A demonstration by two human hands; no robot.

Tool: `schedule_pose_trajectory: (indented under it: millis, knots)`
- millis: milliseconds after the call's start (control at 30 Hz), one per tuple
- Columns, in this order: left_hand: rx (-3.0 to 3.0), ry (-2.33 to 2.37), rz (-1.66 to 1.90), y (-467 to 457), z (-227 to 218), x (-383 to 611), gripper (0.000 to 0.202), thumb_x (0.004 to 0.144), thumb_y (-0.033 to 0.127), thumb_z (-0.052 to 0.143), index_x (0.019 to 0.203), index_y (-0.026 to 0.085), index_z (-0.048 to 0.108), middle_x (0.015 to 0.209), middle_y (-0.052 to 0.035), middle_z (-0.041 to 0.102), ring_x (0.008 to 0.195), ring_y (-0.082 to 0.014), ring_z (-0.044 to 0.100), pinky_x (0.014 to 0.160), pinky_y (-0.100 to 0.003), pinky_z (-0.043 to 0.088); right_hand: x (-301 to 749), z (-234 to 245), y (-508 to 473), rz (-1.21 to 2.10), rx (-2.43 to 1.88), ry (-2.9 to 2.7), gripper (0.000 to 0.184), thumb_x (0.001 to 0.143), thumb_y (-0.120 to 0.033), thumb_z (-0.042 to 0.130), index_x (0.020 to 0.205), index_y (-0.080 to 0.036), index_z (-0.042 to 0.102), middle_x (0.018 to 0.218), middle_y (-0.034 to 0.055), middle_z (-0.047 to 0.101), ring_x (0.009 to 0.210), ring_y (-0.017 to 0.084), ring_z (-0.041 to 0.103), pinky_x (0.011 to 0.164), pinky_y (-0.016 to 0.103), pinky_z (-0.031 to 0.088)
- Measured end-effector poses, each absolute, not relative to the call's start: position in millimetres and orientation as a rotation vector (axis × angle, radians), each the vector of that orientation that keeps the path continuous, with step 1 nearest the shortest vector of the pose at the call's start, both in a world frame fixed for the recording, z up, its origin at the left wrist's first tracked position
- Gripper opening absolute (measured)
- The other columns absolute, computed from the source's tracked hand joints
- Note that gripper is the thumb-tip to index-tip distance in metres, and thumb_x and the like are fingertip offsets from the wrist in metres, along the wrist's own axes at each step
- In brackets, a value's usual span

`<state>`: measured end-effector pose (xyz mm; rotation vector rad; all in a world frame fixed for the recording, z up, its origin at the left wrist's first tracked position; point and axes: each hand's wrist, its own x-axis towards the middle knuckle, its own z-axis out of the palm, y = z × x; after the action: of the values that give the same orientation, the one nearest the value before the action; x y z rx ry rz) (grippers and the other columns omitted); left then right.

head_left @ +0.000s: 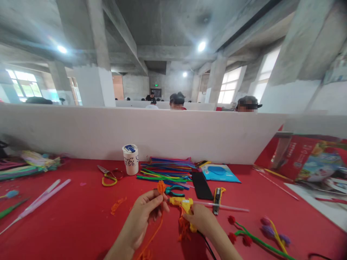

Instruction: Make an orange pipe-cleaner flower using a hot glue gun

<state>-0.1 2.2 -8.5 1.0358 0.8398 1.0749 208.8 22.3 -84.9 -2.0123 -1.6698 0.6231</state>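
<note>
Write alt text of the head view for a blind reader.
A person's left hand holds a small orange flower-like piece while the right hand grips a yellow plastic glue gun, pointed toward the left hand. Multicoloured thin sticks and a white cylindrical cup are beyond, on the red tabletop.

The table is red, the small flower orange, the glue gun yellow. By the table's far edge, the white cup carries black markings; towards the near right corner, blooms are red, their stem green.
</note>
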Motion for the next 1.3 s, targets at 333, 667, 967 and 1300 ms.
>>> schedule_pose_trajectory:
  millis: [333,667,967,1300]
  knots:
    - [0.815,0.730,1.018,3.2,-14.1,0.5,0.015,0.069,0.026,0.064,0.072,0.012,0.063,0.049,0.0002,0.061,0.032,0.0007,0.034,0.035,-0.012,0.017,221.0,-43.4,18.4,1.028,-1.547,-1.335,0.038,0.078,-0.045,0.045,0.097,-0.015,0.055,0.073,-0.0001,0.057,0.061,0.012,0.056,0.057,0.023,0.044]
    - [0.589,0.713,1.020,4.6,-9.5,-1.5,0.010,0.068,0.021,0.066,0.068,0.012,0.061,0.049,0.0046,0.054,0.032,0.0015,0.032,0.033,-0.009,0.023,189.6,-1.1,-36.8,1.466,-1.051,-1.182,0.026,0.062,-0.035,0.062,0.074,-0.013,0.061,0.043,-0.0049,0.043,0.037,0.005,0.034,0.039,0.018,0.024]
    - [0.382,0.418,0.922,-1.7,-3.6,-2.3,0.020,0.084,0.013,0.044,0.069,0.008,0.057,0.053,0.0035,0.044,0.040,0.0001,0.036,0.039,-0.009,0.031,165.3,15.2,-54.3,0.747,-1.402,-1.349,0.029,0.067,-0.043,0.058,0.074,-0.016,0.062,0.058,0.0009,0.056,0.056,0.015,0.051,0.051,0.022,0.041]
    - [0.343,0.378,0.886,-1.6,-5.6,-1.2,0.024,0.087,0.013,0.039,0.071,0.008,0.056,0.053,0.0033,0.043,0.039,0.0004,0.036,0.038,-0.008,0.031,161.5,21.9,-54.2,0.762,-1.475,-1.404,0.030,0.068,-0.046,0.053,0.065,-0.016,0.059,0.050,-0.0020,0.048,0.046,0.011,0.041,0.041,0.019,0.035]
